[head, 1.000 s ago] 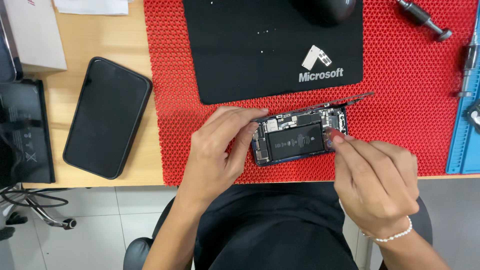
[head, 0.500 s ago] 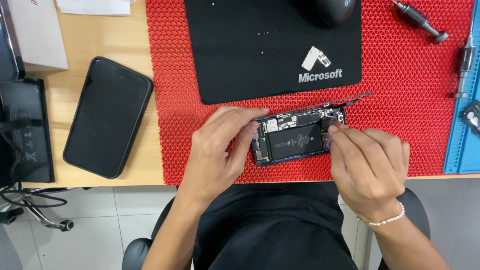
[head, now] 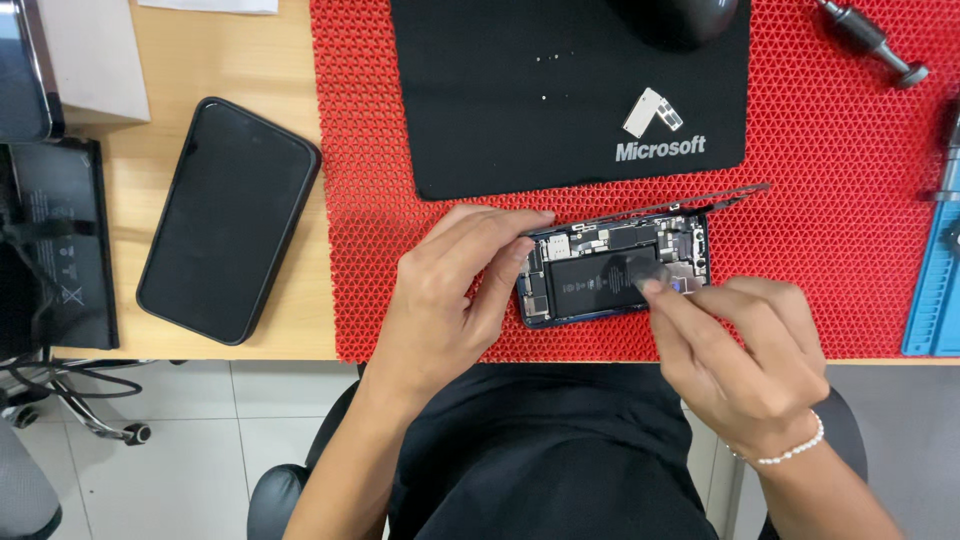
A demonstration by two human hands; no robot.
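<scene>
We wear a plain black shirt, our forearms bare below it. A thin bracelet of small white beads circles our right wrist. Both hands are ungloved.

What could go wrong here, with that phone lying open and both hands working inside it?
The right hand presses its fingertips on the black battery of the opened phone; too much force might dent it. The tiny screws lie loose on the black mat and could roll away. The left hand grips only one end, so the phone may slip on the red mat.
</scene>
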